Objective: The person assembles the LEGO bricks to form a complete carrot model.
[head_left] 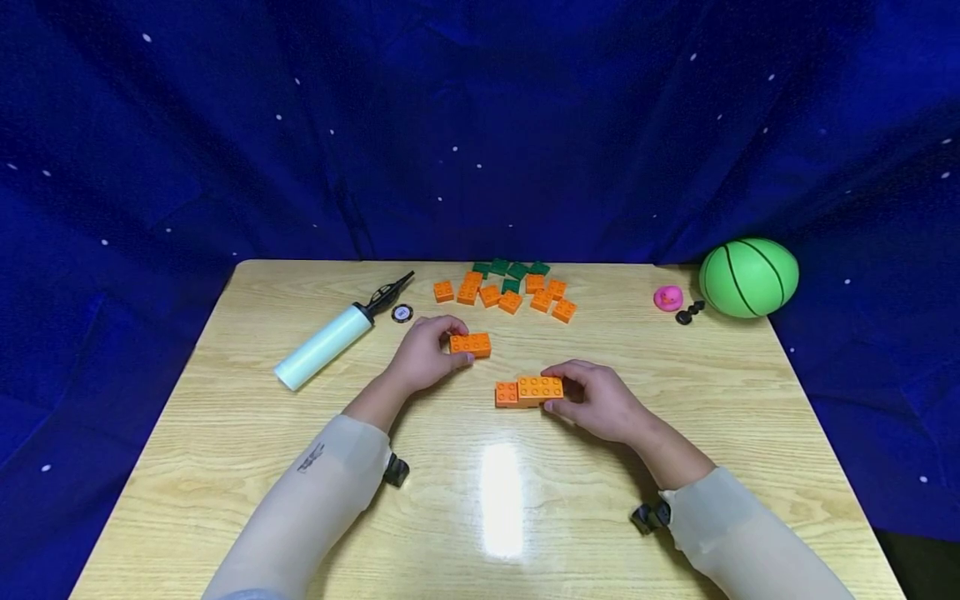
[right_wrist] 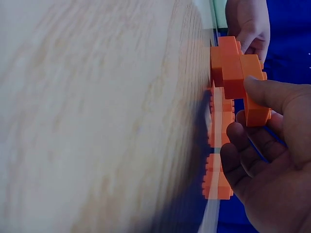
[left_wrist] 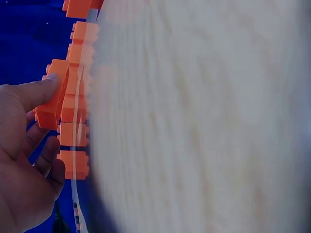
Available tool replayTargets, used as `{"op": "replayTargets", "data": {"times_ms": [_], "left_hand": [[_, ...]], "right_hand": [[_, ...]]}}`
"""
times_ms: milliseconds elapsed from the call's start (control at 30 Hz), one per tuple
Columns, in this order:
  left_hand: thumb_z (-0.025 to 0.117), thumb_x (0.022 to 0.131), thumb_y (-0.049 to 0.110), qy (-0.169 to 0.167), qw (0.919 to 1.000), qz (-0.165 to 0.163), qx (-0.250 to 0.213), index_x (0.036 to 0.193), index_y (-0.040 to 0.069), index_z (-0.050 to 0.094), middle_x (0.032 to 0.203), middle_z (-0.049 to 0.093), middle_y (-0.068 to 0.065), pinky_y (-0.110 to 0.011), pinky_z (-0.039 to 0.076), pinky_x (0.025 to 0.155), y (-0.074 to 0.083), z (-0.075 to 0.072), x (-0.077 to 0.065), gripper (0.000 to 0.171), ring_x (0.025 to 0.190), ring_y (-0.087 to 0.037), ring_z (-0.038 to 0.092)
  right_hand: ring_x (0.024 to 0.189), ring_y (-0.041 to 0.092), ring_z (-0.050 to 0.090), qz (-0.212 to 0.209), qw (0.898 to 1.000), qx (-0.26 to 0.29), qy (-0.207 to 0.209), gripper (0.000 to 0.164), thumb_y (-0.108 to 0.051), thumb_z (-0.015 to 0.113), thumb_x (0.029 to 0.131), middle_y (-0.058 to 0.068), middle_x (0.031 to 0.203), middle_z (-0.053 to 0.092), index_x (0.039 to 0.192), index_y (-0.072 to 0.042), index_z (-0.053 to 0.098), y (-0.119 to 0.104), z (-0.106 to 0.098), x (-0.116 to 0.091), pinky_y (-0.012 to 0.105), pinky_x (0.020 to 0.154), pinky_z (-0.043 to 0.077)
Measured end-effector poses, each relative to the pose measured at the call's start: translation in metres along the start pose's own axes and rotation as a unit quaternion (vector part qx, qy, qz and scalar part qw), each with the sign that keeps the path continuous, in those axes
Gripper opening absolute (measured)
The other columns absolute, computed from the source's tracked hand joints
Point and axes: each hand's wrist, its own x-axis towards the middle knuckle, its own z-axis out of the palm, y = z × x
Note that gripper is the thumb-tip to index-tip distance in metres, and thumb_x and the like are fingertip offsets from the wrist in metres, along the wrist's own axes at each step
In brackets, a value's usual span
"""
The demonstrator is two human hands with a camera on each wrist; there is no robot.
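My left hand [head_left: 425, 357] pinches a long orange toy brick [head_left: 470, 345] between thumb and fingers, left of the table's middle. The left wrist view shows this brick [left_wrist: 52, 99] tilted, the thumb on its side. A little nearer and to the right, my right hand [head_left: 600, 402] holds joined orange bricks [head_left: 528, 392] by their right end. One long brick [right_wrist: 256, 107] sits on top, offset to the right over the lower bricks [right_wrist: 232, 73]. The lower part's far side is hidden. A gap separates the pieces in the two hands.
Loose orange bricks [head_left: 510, 302] and dark green bricks [head_left: 517, 270] lie at the table's back edge. A hand pump [head_left: 326, 346] and a round chip [head_left: 402, 313] are at left. Back right are a pink rubber duck [head_left: 667, 298], a small black object [head_left: 686, 317] and a green ball [head_left: 750, 278].
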Motion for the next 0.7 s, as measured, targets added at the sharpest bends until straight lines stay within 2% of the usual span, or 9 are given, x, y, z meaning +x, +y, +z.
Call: {"op": "replayTargets", "data": {"times_ms": [233, 533, 600, 700], "left_hand": [[0.085, 0.088, 0.028, -0.007, 0.9999, 0.009, 0.0, 0.122, 0.021, 0.075, 0.124, 0.069, 0.005, -0.042, 0.045, 0.098, 0.005, 0.002, -0.009, 0.036, 0.111, -0.021, 0.054], [0.085, 0.089, 0.027, -0.018, 0.9995, 0.014, -0.021, 0.12, 0.021, 0.075, 0.125, 0.068, 0.006, -0.041, 0.042, 0.112, 0.009, 0.004, -0.02, 0.033, 0.126, -0.02, 0.058], [0.085, 0.089, 0.026, -0.021, 0.9992, 0.019, -0.028, 0.119, 0.021, 0.074, 0.123, 0.067, 0.006, -0.04, 0.046, 0.106, 0.011, 0.005, -0.021, 0.033, 0.118, -0.019, 0.06], [0.085, 0.088, 0.025, -0.025, 0.9986, 0.026, -0.039, 0.119, 0.021, 0.074, 0.116, 0.067, 0.007, -0.037, 0.049, 0.088, 0.015, 0.005, -0.025, 0.033, 0.099, -0.018, 0.059]], "right_hand": [[0.096, 0.019, 0.06, 0.002, 1.0, 0.004, 0.001, 0.041, -0.02, 0.083, 0.091, 0.0, 0.125, 0.069, 0.129, -0.015, 0.071, 0.0, 0.0, 0.0, 0.038, 0.084, 0.05], [0.093, 0.019, 0.06, 0.005, 1.0, 0.01, 0.002, 0.04, -0.019, 0.083, 0.091, 0.0, 0.124, 0.07, 0.129, -0.015, 0.071, -0.001, 0.001, 0.0, 0.036, 0.081, 0.05], [0.093, 0.019, 0.059, 0.004, 1.0, 0.01, 0.003, 0.04, -0.019, 0.083, 0.09, -0.001, 0.123, 0.07, 0.129, -0.015, 0.071, -0.001, 0.002, 0.0, 0.036, 0.081, 0.05], [0.093, 0.019, 0.059, 0.001, 1.0, 0.008, 0.004, 0.04, -0.02, 0.083, 0.09, -0.001, 0.123, 0.07, 0.129, -0.015, 0.071, -0.001, 0.002, 0.0, 0.036, 0.081, 0.05]]}}
